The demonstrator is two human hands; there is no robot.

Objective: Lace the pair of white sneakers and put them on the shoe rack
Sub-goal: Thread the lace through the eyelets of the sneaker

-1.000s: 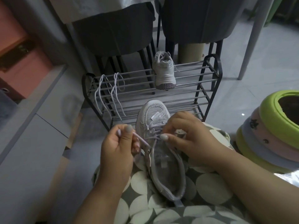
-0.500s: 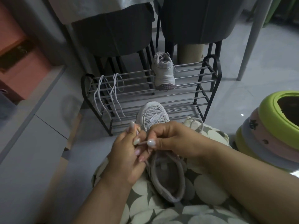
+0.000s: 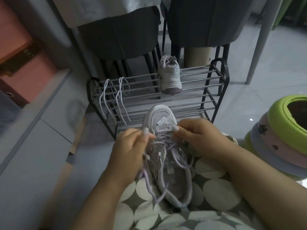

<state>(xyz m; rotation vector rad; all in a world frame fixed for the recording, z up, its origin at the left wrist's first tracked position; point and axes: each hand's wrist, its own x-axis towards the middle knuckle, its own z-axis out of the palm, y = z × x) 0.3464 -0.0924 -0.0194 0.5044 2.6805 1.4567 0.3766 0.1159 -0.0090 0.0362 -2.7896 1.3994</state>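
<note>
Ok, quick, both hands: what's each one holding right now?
Left hand: pinching the lilac lace.
Right hand: pinching the same lace on the sneaker.

Your left hand (image 3: 128, 151) sits low centre, fingers curled, thumb and forefinger pinched together at the tips. Your right hand (image 3: 201, 138) sits opposite at about the same height, likewise pinched, knuckles up. Both forearms run in from the bottom edge, bare, converging toward the hands.
</note>
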